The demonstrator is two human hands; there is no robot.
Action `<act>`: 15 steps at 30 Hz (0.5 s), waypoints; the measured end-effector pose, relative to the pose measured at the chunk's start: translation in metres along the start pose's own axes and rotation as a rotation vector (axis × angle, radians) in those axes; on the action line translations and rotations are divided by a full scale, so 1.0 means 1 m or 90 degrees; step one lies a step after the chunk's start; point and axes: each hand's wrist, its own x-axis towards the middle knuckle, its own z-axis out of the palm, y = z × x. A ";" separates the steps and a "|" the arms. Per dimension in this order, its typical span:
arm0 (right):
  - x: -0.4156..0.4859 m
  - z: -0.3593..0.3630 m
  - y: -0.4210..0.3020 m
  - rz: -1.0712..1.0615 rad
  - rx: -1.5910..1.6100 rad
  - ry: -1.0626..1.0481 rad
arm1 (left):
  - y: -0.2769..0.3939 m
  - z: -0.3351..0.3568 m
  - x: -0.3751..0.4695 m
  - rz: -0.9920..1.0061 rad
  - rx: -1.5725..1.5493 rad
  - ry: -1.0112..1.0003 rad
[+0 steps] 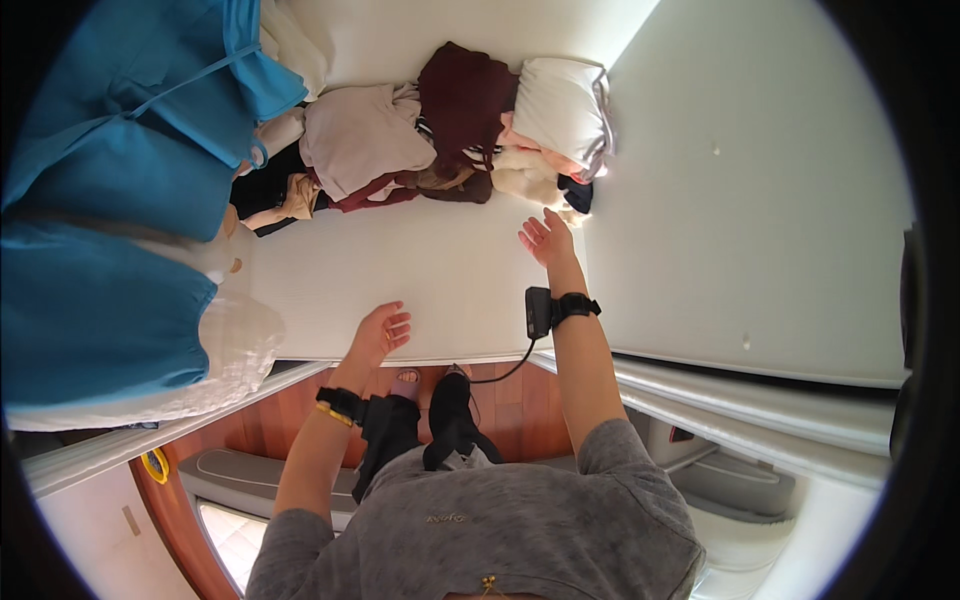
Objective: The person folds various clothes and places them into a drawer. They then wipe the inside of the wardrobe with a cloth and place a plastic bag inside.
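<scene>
My right hand (547,238) reaches over a white shelf board (450,277), palm turned inward and holding nothing. Just beyond its fingertips lie a cream fluffy cloth (525,176) and a small dark cloth (576,193), at the foot of a clothes pile. My left hand (381,332) hovers over the front of the board with loosely curled fingers and nothing in them. Along the back sit a white folded garment (559,105), a maroon garment (461,97) and a pale greyish-pink folded garment (360,135). Whether either hand touches the board is unclear.
Blue garments (127,300) hang at the left, with a white crinkled fabric (244,352) beneath them. A pale panel (750,202) walls the right side. Sliding-door tracks (750,405) run along the front. A cable (510,371) hangs from the black device (538,313) on my right wrist.
</scene>
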 end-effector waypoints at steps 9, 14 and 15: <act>0.093 0.027 -0.007 -0.071 0.116 0.034 | -0.032 0.016 -0.013 0.009 -0.053 0.058; 0.079 0.007 0.004 -0.066 0.097 -0.003 | -0.026 0.055 -0.004 0.061 -0.008 0.058; 0.071 -0.001 0.006 -0.046 0.090 -0.028 | -0.024 0.068 0.003 0.042 -0.007 0.044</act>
